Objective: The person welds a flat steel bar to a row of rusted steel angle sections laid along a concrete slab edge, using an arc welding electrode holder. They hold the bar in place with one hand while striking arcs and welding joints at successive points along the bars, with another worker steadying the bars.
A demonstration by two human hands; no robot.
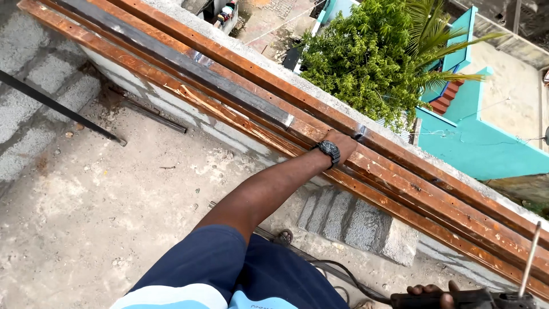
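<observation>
Rusty steel bars (400,171) are laid lengthwise along the top of a concrete parapet wall (349,220), w/ a darker grey bar (171,57) bedded among them; beyond the wall, a green tree (366,51) and a turquoise building (486,143) lie far below. The bars are best steadied w/ firm downward pressure, kept flush and well back from the outer edge, judging by the drop. The left hand (342,143), a black wristwatch (330,151) on its wrist, is pressed flat on the bars, fingers over the far side, so how far its grip is closed can't be told. The right hand (432,293), at bottom edge, is closed round a dark tool handle (466,298), a thin rod (529,260) sticking up from it.
</observation>
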